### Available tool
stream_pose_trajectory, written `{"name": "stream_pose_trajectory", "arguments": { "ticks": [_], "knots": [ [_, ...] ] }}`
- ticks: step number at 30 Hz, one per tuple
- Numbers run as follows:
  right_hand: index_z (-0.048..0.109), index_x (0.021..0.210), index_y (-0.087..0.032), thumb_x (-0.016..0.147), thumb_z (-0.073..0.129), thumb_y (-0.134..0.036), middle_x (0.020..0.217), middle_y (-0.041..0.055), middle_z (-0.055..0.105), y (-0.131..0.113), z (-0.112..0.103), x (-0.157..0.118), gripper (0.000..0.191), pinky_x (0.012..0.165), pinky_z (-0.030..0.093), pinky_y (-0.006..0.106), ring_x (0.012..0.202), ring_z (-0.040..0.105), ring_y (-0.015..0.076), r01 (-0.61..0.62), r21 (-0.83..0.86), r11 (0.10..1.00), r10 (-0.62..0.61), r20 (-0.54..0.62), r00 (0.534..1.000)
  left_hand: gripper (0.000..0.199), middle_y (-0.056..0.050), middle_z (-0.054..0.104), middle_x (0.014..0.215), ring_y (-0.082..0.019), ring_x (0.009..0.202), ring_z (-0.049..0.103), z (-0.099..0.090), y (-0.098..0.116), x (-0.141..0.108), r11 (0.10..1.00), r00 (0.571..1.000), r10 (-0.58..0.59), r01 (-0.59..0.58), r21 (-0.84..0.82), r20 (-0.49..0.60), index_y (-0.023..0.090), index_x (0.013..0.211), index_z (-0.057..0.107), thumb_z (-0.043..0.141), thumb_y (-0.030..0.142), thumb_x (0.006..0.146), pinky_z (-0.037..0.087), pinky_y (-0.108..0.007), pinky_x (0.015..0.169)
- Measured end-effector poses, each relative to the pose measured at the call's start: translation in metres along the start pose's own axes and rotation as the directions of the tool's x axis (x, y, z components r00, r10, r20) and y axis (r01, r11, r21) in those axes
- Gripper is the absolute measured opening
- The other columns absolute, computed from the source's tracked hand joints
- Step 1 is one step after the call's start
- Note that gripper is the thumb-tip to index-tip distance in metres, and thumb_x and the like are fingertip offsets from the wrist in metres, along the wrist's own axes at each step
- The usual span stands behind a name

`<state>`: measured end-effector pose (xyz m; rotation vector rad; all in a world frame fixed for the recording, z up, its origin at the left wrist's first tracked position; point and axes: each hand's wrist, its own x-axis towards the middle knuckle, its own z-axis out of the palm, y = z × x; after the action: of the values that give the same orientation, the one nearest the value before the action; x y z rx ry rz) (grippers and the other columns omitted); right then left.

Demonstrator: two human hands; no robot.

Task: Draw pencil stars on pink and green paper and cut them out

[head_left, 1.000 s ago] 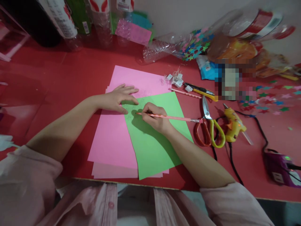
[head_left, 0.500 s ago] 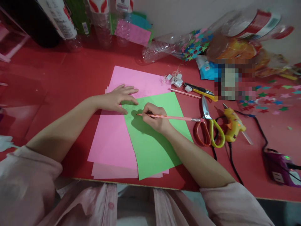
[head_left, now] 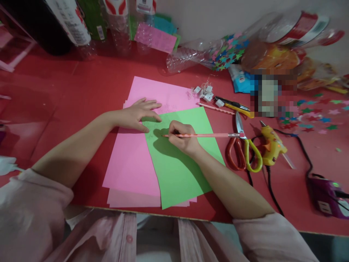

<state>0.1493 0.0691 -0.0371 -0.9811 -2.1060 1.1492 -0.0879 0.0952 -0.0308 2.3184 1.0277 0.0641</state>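
Observation:
A green sheet of paper (head_left: 185, 171) lies at a slant over several pink sheets (head_left: 131, 163) near the table's front edge. My right hand (head_left: 183, 137) grips a pink pencil (head_left: 212, 135) over the green sheet, its tip pointing left. Whether the tip touches the paper I cannot tell. Faint grey marks show on the green sheet left of the tip. My left hand (head_left: 140, 113) rests with fingers spread across the pink paper and the green sheet's upper left corner.
To the right lie scissors (head_left: 240, 145), a yellow glue gun (head_left: 271, 145) with its cord, a box cutter (head_left: 234, 106) and a second pencil (head_left: 215, 108). Plastic bottles (head_left: 118, 32) stand along the wall. Star-shaped confetti (head_left: 313, 112) lies farther right, above a purple box (head_left: 327, 196).
My right hand has shifted slightly right with the pencil, whose tip has moved right and a little down the green sheet. My left hand stays in place.

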Motion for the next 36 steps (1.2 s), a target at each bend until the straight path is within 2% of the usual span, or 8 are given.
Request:
{"name": "stream_pose_trajectory", "arguments": {
  "ticks": [12, 20, 29, 36],
  "knots": [
    [0.040, 0.061, -0.022, 0.068, 0.047, -0.017, 0.053, -0.0060, 0.039, 0.0018, 0.0009, -0.0010, 0.011, 0.051, 0.025, 0.025, 0.051, 0.034, 0.0092, 0.034, -0.020, 0.999, -0.034, 0.008, 0.999, 0.050, -0.008, 0.018, 0.164, -0.033, 0.151, 0.008, -0.0003, 0.0013, -0.0004, 1.000, 1.000, -0.007, 0.007, 0.007, 0.007, 0.025, 0.130, 0.059, 0.067, 0.036, 0.082, 0.000, -0.056, 0.120],
    [0.043, 0.064, -0.022, 0.071, 0.048, -0.015, 0.056, -0.0059, 0.043, 0.0006, 0.0035, -0.0014, 0.011, 0.052, 0.027, 0.024, 0.052, 0.036, 0.0088, 0.026, -0.040, 0.999, -0.024, 0.041, 0.999, 0.050, -0.005, 0.019, 0.164, -0.034, 0.151, 0.009, 0.0029, -0.0050, 0.0003, 1.000, 0.999, 0.030, -0.030, 0.002, -0.022, 0.028, 0.130, 0.059, 0.067, 0.039, 0.082, 0.001, -0.058, 0.119],
    [0.046, 0.067, -0.021, 0.076, 0.050, -0.021, 0.059, -0.0053, 0.046, 0.0010, 0.0061, -0.0014, 0.009, 0.053, 0.029, 0.024, 0.053, 0.039, 0.0088, -0.017, -0.071, 0.997, 0.023, 0.086, 0.996, 0.051, -0.006, 0.018, 0.164, -0.035, 0.151, 0.009, 0.0006, -0.0014, 0.0002, 1.000, 1.000, 0.002, -0.002, 0.016, -0.003, 0.026, 0.130, 0.059, 0.067, 0.040, 0.082, 0.001, -0.057, 0.120],
    [0.045, 0.066, -0.022, 0.076, 0.049, -0.021, 0.056, -0.0059, 0.044, -0.0007, 0.0077, -0.0023, 0.010, 0.052, 0.029, 0.023, 0.052, 0.038, 0.0088, -0.007, -0.110, 0.994, 0.014, 0.060, 0.998, 0.052, -0.007, 0.017, 0.164, -0.034, 0.151, 0.008, 0.0005, -0.0004, 0.0003, 1.000, 1.000, -0.006, 0.006, 0.018, 0.004, 0.026, 0.131, 0.058, 0.067, 0.038, 0.082, 0.000, -0.057, 0.120]
  ]
}}
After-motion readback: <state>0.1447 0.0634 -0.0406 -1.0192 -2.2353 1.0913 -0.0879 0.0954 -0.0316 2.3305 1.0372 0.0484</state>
